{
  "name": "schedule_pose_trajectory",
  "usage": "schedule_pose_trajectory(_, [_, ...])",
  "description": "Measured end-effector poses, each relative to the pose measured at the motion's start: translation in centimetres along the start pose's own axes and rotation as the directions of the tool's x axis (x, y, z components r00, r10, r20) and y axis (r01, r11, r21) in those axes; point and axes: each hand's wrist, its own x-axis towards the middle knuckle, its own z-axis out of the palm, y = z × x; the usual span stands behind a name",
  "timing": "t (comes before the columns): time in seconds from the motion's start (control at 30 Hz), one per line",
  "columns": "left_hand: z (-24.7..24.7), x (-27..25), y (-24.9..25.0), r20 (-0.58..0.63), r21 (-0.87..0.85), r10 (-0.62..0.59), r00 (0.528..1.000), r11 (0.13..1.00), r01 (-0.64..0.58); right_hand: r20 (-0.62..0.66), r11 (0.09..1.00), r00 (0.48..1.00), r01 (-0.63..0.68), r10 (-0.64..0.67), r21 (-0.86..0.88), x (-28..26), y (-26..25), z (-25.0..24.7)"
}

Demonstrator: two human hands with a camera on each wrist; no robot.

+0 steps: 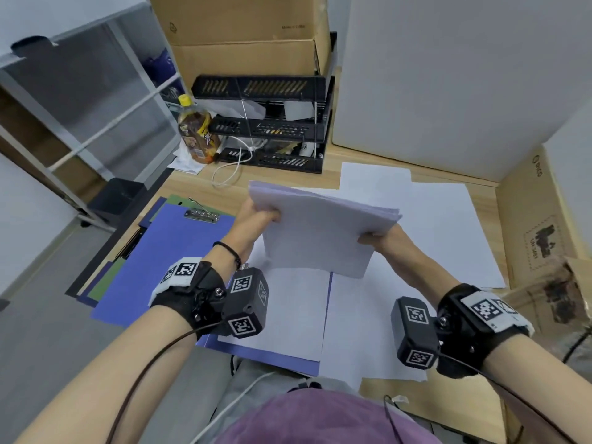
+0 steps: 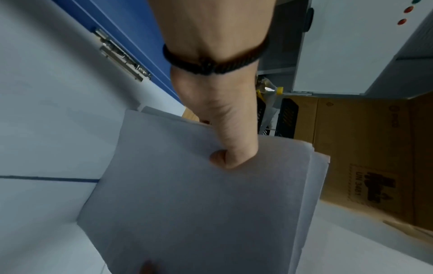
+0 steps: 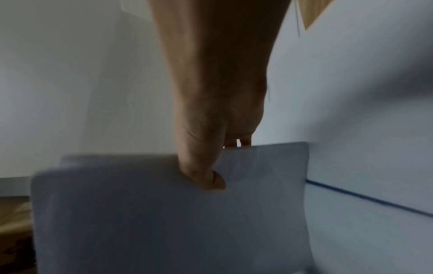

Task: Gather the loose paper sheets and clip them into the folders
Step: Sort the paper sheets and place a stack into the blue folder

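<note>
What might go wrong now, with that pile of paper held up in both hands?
Sheets might slip: the stack is pinched only at its edges by the left hand and right hand, and its far edge looks uneven. It could also brush the loose sheets lying below on the desk. The blue folder sits off to the left.

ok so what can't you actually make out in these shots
- Left hand fingers: behind the paper stack in every view; only the thumb shows.
- Sheet count in the stack: edges too fine; right wrist view blurred.
- Lower folders under the blue clipboard: covered, only edges show in the head view.
</note>
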Motion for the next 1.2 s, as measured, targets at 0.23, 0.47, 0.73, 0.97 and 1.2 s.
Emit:
schedule_pose_trajectory(0.23, [-0.3, 1.2, 1.6, -0.003, 0.09, -0.008, 1.0, 0.996, 0.008, -0.094, 1.0, 0.996, 0.012, -0.012, 0.0, 0.3, -1.2, 0.3])
schedule_pose_trajectory(0.47, [-2.3, 3.0, 4.9, 0.167, 0.62, 0.299, 0.939, 0.709, -0.336, 0.244, 0.891, 0.966, 0.039, 0.081, -0.453, 1.3, -3.7, 0.5])
schedule_pose_trajectory(0.73, [-3.3, 1.6, 2.4, 0.275, 0.51, -0.093, 0.957, 0.858, -0.063, 0.267, 0.936, 0.956, -0.019, 0.119, -0.352, 1.1, -3.1, 0.2])
schedule_pose_trajectory(0.97, [-8.1, 2.1, -0.6, -0.017, 0.145, -0.211, 0.977, 0.967, 0.211, 0.05, 0.987, 0.991, -0.121, 0.127, -0.104, 0.1, 1.4, -4.2])
schedule_pose_trajectory(1.2, [-2.5, 3.5, 1.8, -0.07, -0.04, -0.086, 0.994, 0.996, 0.083, -0.127, 0.982, 0.992, 0.031, -0.007, 0.188, 2.0, -2.1, -2.8])
